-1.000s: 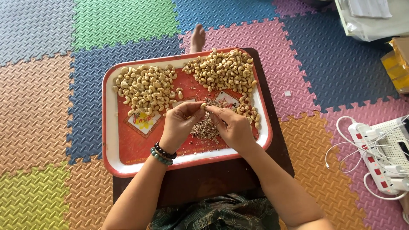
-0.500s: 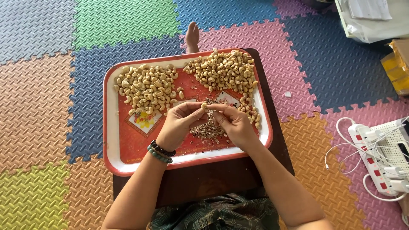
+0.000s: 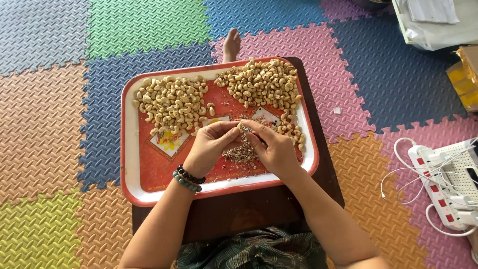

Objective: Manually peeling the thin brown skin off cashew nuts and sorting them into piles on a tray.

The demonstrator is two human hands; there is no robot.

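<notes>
While both hands are held close together over the tray, one small nut is pinched between their fingertips.

Left hand: the left hand (image 3: pixel 211 147) is curled, and its thumb and first fingers are closed on the cashew nut (image 3: pixel 242 128). Two bead bracelets (image 3: pixel 188 179) are worn on this wrist.

Right hand: the right hand (image 3: pixel 273 148) is curled too, and its fingertips are pressed on the same nut from the other side.

Nut: the cashew nut is held just above the middle of the tray, right over the pile of skins.

Pile of skins: a heap of brown skin bits (image 3: pixel 240 152) is seen on the tray, under and between the two hands.

Left heap: a pile of pale nuts (image 3: pixel 172 103) is spread on the far left part of the tray.

Right heap: a pile of browner nuts (image 3: pixel 261 83) is spread on the far right part, and a thin line of them is trailed down beside the right hand.

Tray: the red tray with a white rim (image 3: pixel 130 149) is set on a small dark table (image 3: pixel 249 209).

Floor: coloured foam mats (image 3: pixel 55 124) are laid under the table.

Far right: a white power strip with cables (image 3: pixel 440 187) is seen on the mats, well apart from the tray.
</notes>
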